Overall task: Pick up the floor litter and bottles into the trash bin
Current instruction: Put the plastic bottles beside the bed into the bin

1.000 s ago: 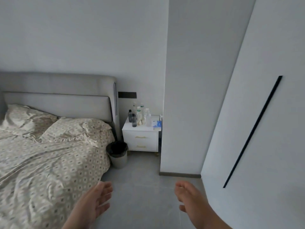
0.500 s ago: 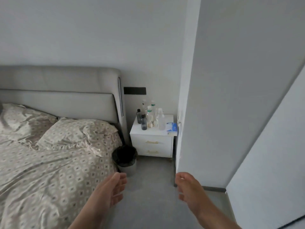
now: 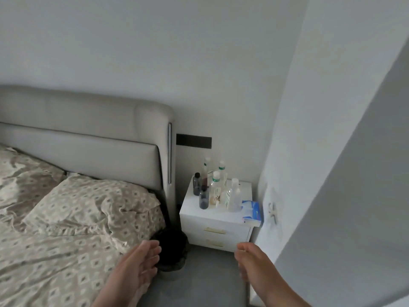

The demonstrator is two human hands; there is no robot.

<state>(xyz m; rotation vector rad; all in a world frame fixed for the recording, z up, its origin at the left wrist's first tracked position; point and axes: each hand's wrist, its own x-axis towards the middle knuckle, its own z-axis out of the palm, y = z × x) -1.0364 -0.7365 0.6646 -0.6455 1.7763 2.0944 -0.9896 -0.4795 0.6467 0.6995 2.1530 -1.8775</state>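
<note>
Bed [image 3: 66,229] at left, patterned bedding, grey headboard. White nightstand [image 3: 218,227] in the corner between headboard and wall. Black-lined trash bin [image 3: 174,247] on the floor, just beside the nightstand's front-left corner, partly hidden. Bottles [image 3: 213,189] clustered upright along the nightstand top's centre; blue tissue pack [image 3: 252,211] overhanging its right edge. Left hand [image 3: 137,269] and right hand [image 3: 254,262] raised, fingers loosely extended, grip empty.

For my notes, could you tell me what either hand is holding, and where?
Nothing is held: the left hand and right hand are both open and empty.
</note>
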